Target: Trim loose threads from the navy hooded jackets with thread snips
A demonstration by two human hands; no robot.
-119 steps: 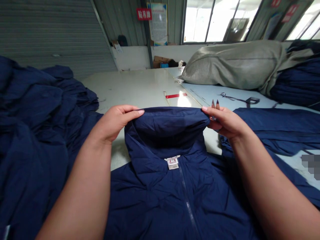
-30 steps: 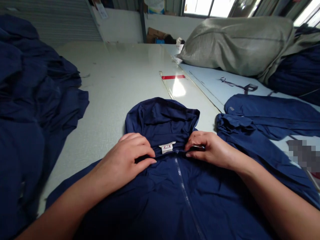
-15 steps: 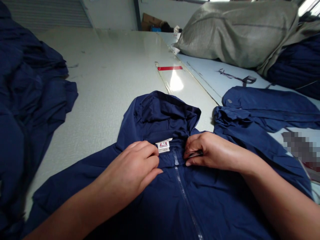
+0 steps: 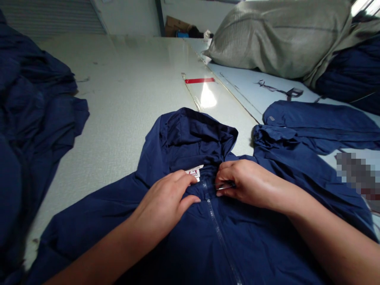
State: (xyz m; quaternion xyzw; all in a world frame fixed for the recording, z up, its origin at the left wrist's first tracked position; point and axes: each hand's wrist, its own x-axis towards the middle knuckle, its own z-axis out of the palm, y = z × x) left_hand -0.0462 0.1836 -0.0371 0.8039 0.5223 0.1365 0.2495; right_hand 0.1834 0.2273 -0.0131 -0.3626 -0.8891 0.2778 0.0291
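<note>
Flanking 1 jacket's point(image 4: 261, 241) zipper point(image 4: 219, 227): left hand point(image 4: 166, 198), right hand point(image 4: 242, 182) around metal tool point(image 4: 227, 185).

One left hand point(image 4: 170, 196), one right hand point(image 4: 245, 180), one mostly hidden metal tool point(image 4: 228, 185). Toward the near edge of the surface point(image 4: 115, 91): one navy hooded jacket point(image 4: 187, 245) with one zip point(image 4: 219, 225). Left edge: one navy cloth heap point(image 4: 32, 114). Mid-surface: one red strip point(image 4: 200, 80). Far right: one grey sack point(image 4: 276, 37).

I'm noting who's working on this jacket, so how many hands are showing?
2. The left hand is at the neck of the jacket, partly over the label; the right hand is across the zipper from it. Any outside the picture can't be counted.
</note>
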